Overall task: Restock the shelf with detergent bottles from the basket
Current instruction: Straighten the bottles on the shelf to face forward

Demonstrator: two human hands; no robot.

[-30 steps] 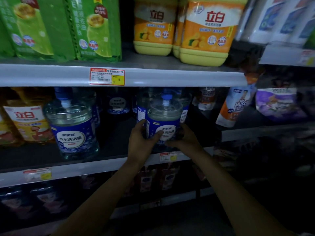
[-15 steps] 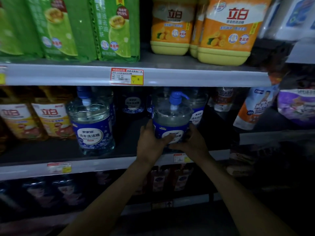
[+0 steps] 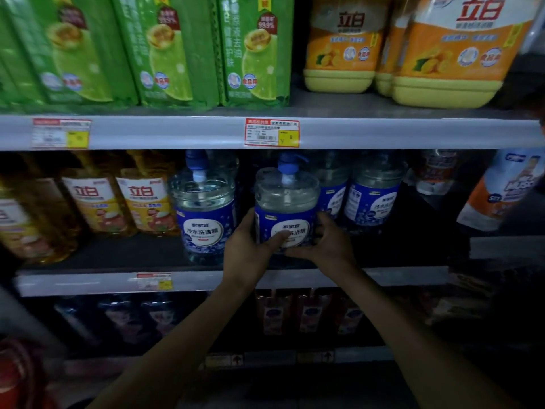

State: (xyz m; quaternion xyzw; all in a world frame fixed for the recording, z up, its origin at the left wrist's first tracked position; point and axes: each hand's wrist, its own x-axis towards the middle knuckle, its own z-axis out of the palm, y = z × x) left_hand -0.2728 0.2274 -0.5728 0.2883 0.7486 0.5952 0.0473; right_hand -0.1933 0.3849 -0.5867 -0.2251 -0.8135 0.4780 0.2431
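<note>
Hands, left hand (image 3: 246, 246) and right hand (image 3: 324, 242), clasp blue-label pump detergent bottle (image 3: 286, 208) between them at its lower body on middle shelf (image 3: 88, 283); full clear plastic likely heavy, slick, so two-sided low grip suits.

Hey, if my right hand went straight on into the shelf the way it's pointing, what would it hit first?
Probably the blue-labelled bottle standing just behind the detergent bottle your right hand grips; depth is hard to judge in this dim view.
</note>
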